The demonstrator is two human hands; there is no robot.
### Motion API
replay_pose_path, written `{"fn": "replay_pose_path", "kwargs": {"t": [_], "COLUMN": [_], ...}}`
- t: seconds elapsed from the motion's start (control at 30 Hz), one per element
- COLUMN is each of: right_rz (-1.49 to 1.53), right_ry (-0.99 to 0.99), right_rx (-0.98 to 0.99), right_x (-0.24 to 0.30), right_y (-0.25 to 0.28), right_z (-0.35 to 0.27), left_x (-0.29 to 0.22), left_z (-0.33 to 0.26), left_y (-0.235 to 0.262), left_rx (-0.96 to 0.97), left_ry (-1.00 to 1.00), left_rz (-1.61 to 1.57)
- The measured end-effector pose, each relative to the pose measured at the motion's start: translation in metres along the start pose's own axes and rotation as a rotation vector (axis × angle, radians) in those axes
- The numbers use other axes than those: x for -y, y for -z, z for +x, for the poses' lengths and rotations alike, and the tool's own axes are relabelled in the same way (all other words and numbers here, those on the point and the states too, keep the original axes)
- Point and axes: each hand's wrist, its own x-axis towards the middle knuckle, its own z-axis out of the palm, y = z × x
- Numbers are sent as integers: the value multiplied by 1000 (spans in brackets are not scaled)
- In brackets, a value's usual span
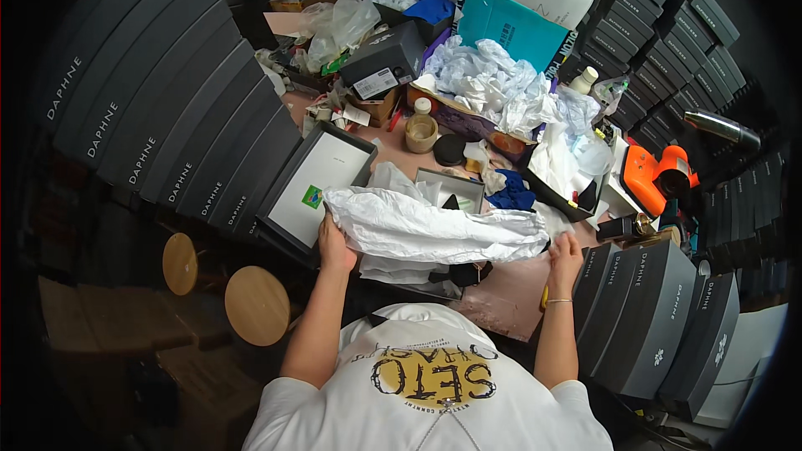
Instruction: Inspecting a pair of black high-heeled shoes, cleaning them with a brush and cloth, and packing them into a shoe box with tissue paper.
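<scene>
A long, crumpled sheet of white tissue paper (443,224) is stretched across in front of me. My left hand (335,246) is closed on its left end. The right end is pinched in the fingers of my right hand (565,257), which wears a thin bracelet. Below the sheet lies more tissue (393,270), with dark items (464,276) partly covered, so I cannot tell their kind. By my left hand rests a dark grey box lid (332,169) with a white inside and a green and yellow sticker.
Stacks of dark shoe boxes (159,92) stand at the left, with more boxes (643,309) at the right. A carton of crumpled tissue (484,75), a squat jar (421,129) and an orange device (647,179) are on the pink table (510,296). Two round stools (256,305) stand lower left.
</scene>
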Motion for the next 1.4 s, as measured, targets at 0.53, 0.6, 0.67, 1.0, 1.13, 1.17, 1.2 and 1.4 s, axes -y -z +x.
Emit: {"fn": "replay_pose_path", "kwargs": {"t": [0.53, 0.6, 0.67, 1.0, 1.13, 1.17, 1.2, 1.4], "right_rz": [-701, -518, -459, -71, 491, 641, 638, 447], "right_ry": [675, 614, 670, 117, -298, -311, -225, -33], "right_rx": [1334, 1276, 1256, 992, 691, 575, 516, -10], "right_x": [80, 85, 78, 49, 61, 79, 70, 134], "right_y": [-187, -198, -208, -191, -169, -162, -138, -31], "right_z": [-151, -156, -153, -104, -65, -56, -21, 90], "left_x": [-17, -11, -20, 14, 12, 15, 23, 21], "left_z": [-23, -18, -38, -52, -49, -48, -36, -6], "left_y": [-40, -30, -47, -32, -26, -19, -4, 66], "left_rx": [152, 109, 248, 151, 146, 132, 195, -76], "left_ry": [-58, -103, -29, -2, 60, 71, 89, 211], "left_rz": [49, 67, -27, 99, 79, 58, 35, -282]}}
